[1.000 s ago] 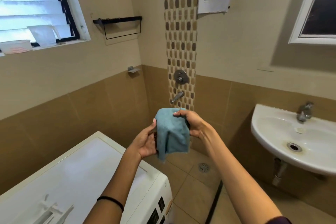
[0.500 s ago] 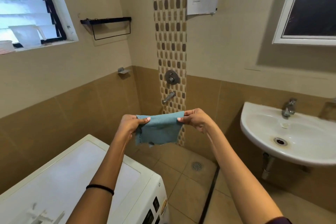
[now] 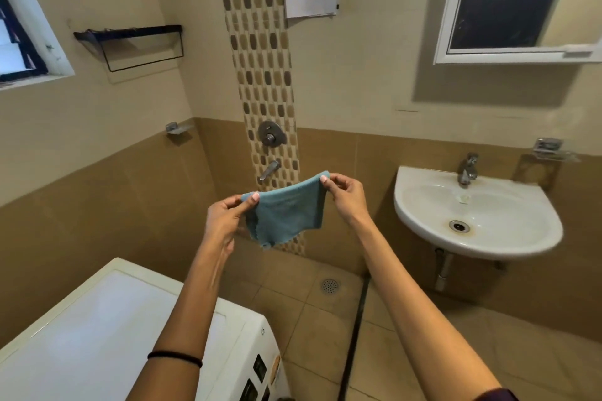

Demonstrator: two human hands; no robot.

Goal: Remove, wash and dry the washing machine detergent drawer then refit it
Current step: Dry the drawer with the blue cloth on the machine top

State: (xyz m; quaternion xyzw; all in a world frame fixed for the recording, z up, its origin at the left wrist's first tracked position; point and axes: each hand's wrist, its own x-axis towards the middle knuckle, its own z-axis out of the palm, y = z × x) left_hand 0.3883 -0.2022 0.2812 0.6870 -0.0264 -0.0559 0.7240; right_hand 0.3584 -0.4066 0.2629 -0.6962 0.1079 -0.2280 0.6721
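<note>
Stretching a blue cloth out in the air, the left hand is pinching one top corner and the right hand the other, beyond the washing machine. The detergent drawer is not showing in this view. With so light a pinch, the cloth may be slipping to the floor and picking up dirt

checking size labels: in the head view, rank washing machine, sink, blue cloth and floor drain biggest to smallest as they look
1. washing machine (nearest the camera, so inflated)
2. sink
3. blue cloth
4. floor drain
</note>
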